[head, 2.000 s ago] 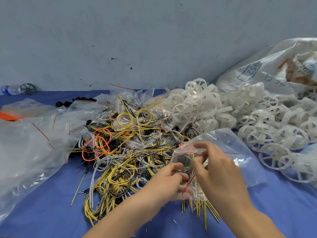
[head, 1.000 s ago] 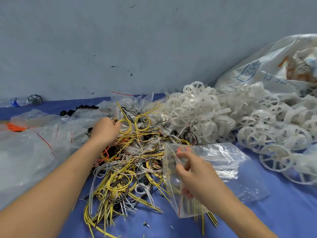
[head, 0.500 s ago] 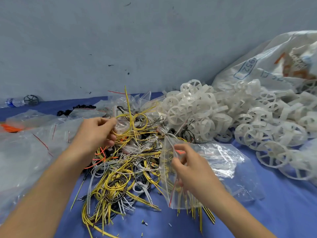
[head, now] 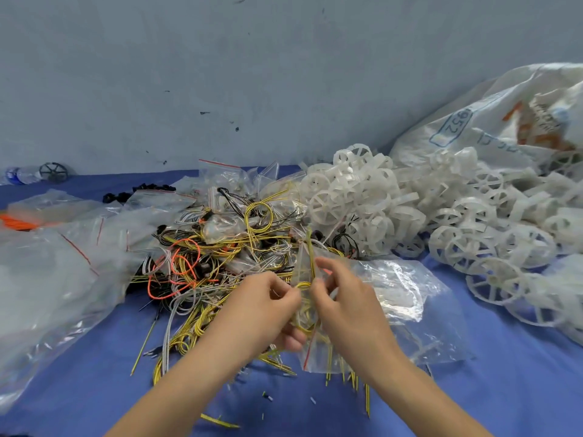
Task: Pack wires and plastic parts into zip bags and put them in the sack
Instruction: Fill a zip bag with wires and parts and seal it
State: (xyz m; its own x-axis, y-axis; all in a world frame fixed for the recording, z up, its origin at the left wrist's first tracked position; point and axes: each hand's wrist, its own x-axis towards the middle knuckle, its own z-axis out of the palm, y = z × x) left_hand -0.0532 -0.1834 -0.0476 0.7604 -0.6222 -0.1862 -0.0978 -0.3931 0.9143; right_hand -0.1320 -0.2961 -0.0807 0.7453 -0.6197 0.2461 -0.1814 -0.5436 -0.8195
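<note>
**Yellow coil reaches the bag**

The left hand [head: 265,307] is back from the wire pile [head: 220,257], fingers curled round a yellow coil [head: 310,260], and it pushes the coil into the mouth of the zip bag [head: 394,294]. The right hand [head: 350,307] pinches that mouth open, with the bag lying on the blue table [head: 79,373]. One more bundle going in, I'd say. Sealing is not yet done, and the sack [head: 489,121] waits far right behind the white plastic parts [head: 362,200].
</note>
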